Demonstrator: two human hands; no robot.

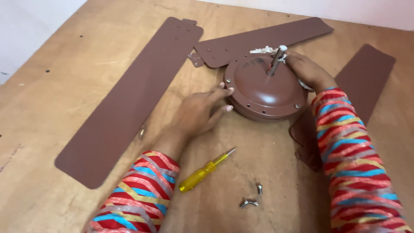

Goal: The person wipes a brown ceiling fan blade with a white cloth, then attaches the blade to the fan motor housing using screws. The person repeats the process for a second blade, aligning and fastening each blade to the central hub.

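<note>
Item: brown ceiling-fan motor housing, round and domed, lying on a wooden table with a metal shaft standing up from its centre.

Left hand: fingers loosely spread, tips pressed against the housing's near-left rim.

Right hand: laid on the far-right edge of the housing, fingers curled just beside the shaft (grip on it cannot be told); a bit of white cloth shows beyond them.

Around: long fan blade left of the left fingers; second blade beyond the housing; third blade right of the right hand, partly under the striped sleeve. Yellow-handled screwdriver near the left wrist; loose screws just past it.
</note>
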